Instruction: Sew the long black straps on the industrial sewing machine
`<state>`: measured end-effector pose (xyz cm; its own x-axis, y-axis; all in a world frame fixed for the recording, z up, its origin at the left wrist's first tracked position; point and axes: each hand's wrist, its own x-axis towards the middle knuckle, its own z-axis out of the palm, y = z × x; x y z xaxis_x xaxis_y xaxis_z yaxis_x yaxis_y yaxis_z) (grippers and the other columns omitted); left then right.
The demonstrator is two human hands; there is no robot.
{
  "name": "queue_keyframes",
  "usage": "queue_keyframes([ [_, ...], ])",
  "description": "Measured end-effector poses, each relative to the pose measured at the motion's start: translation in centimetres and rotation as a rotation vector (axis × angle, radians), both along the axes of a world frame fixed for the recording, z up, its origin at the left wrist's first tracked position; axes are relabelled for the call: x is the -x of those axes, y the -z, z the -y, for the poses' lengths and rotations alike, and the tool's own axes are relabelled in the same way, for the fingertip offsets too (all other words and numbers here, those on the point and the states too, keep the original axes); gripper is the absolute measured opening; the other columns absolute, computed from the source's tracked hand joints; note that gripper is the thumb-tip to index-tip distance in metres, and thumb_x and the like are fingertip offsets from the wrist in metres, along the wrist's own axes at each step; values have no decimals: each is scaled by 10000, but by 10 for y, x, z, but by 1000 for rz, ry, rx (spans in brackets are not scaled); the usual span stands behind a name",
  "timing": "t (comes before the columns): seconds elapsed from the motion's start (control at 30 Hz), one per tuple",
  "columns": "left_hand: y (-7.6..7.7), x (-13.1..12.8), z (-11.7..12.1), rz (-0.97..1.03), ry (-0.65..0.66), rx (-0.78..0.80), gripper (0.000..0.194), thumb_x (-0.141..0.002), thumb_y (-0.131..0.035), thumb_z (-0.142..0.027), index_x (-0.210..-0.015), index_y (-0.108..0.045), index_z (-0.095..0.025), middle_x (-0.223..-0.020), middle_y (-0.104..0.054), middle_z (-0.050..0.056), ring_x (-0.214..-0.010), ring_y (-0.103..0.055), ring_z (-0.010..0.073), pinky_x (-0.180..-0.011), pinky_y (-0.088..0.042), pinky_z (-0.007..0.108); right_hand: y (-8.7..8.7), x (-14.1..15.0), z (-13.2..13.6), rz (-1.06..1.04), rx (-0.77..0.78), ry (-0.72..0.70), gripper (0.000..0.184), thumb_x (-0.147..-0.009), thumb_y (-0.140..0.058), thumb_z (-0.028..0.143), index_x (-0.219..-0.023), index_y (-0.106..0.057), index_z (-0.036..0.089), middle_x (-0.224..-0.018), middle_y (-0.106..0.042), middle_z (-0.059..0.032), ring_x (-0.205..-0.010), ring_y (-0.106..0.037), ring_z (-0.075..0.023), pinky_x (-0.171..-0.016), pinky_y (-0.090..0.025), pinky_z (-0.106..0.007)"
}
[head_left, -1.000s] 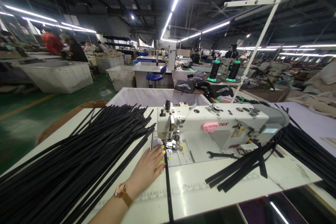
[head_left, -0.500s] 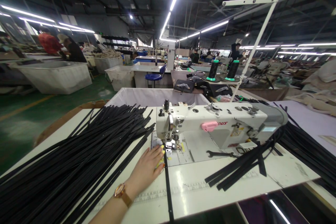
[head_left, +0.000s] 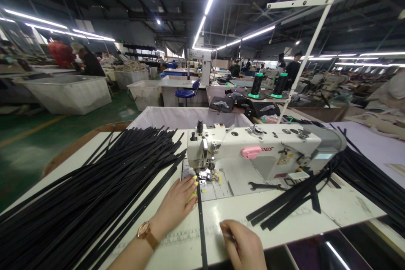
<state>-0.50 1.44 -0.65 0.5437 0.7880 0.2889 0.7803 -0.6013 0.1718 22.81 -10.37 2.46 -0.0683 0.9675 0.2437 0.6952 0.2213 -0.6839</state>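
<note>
My left hand [head_left: 179, 196] lies flat on the white sewing table, fingers stretched toward the presser foot [head_left: 205, 175] of the sewing machine [head_left: 234, 145]. Its fingertips rest along the left edge of a narrow black strap [head_left: 201, 228], which runs from the foot down to the table's front edge. My right hand [head_left: 243, 242] is at the front, to the right of the strap and apart from it. Its fingers are curled closed around something small and dark, mostly hidden in the grip.
Many black straps [head_left: 104, 190] are heaped on the left. Cut strap pieces [head_left: 281, 202] and a wrench [head_left: 265, 185] lie under and before the machine arm. Two black thread cones [head_left: 257, 85] stand behind. A lined bin [head_left: 190, 116] adjoins the table's back edge. People work farther off.
My right hand has come into view at the lower front, right of the strap. The left hand and the strap have hardly moved.
</note>
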Motion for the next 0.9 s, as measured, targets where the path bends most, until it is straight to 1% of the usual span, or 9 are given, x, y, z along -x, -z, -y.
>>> queue_keyframes([
  [0.07,0,0,0,-1,0,-6,427,-961,-446,-324,-1371,-488,-210,-1464,-469,70,-1364,-409,264,-1127,-341,538,7,2,-19,114,-45,-3,240,-831,-472,141,-956,-668,202,-880,-747,-48,-824,-692,-182,-731,-478,-249],
  [0.17,0,0,0,-8,2,-10,422,-960,-449,-312,-1366,-492,-209,-1464,-468,67,-1365,-408,258,-1126,-345,535,17,5,-30,211,-28,-6,266,-803,-469,92,-947,-661,207,-864,-748,-35,-798,-700,-198,-689,-475,-269],
  [0.3,-2,0,0,-13,0,-4,407,-961,-451,-319,-1344,-517,-198,-1463,-469,67,-1363,-410,259,-1122,-352,540,22,5,-28,230,-36,-16,287,-789,-473,68,-960,-648,219,-881,-744,-22,-811,-698,-210,-694,-478,-291],
  [0.6,-5,-1,1,-4,-1,13,414,-967,-435,-324,-1352,-507,-190,-1469,-461,64,-1366,-406,264,-1119,-356,553,21,4,-27,203,-23,-15,260,-813,-473,90,-962,-648,212,-890,-744,-32,-821,-699,-220,-700,-486,-307],
  [0.77,-4,-1,1,-10,-4,25,419,-966,-436,-319,-1359,-501,-192,-1475,-452,65,-1371,-397,263,-1125,-347,551,20,4,-27,190,10,-4,254,-812,-476,92,-953,-651,210,-867,-739,-37,-813,-695,-224,-701,-485,-316],
  [0.9,-3,-1,2,-8,-3,26,421,-974,-417,-333,-1364,-496,-197,-1477,-449,64,-1376,-390,259,-1128,-338,552,19,4,-27,180,6,-11,231,-824,-476,110,-942,-647,210,-850,-733,-38,-798,-691,-218,-695,-482,-310],
])
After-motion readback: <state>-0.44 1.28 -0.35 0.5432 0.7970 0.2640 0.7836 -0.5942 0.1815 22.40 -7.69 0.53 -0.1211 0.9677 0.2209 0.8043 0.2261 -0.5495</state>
